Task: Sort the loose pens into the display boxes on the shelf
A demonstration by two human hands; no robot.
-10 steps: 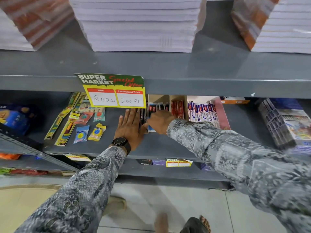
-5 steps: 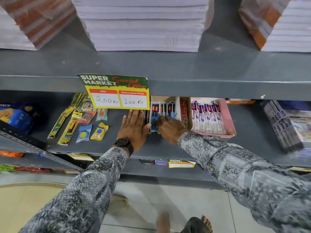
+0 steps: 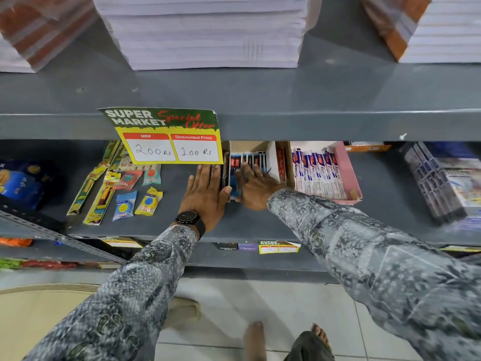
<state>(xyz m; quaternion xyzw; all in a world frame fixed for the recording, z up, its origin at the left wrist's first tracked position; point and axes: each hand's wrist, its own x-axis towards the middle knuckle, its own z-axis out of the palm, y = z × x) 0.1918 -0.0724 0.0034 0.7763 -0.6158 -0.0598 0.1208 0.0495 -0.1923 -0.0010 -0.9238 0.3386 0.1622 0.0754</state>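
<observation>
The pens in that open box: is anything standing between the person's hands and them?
Nothing visible does. The right hand already lies on the pens in the cardboard display box, and the left hand rests flat beside the box. The price sign hangs above, clear of both hands.

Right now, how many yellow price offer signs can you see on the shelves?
2. The large offer sign hangs from the upper shelf edge above the left hand; a small offer sign sits on the lower shelf edge. Others may be hidden.
</observation>
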